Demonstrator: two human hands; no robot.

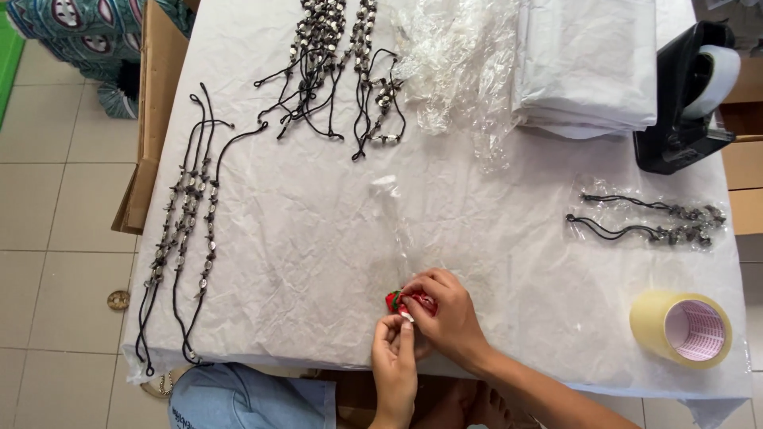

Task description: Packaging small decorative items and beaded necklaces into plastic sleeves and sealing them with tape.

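- Right hand (449,314) pinches a small red packet (405,302) at the table's (318,238) near edge.
- Left hand (395,353) nips a white tab beside it.
- Beaded cords (184,230) lie well apart.

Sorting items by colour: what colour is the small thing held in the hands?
Red, with a bit of white; the small item sits between both hands in the head view.

beaded necklaces (181,230), tape roll (682,327), tape dispenser (688,95), folded paper (586,63)
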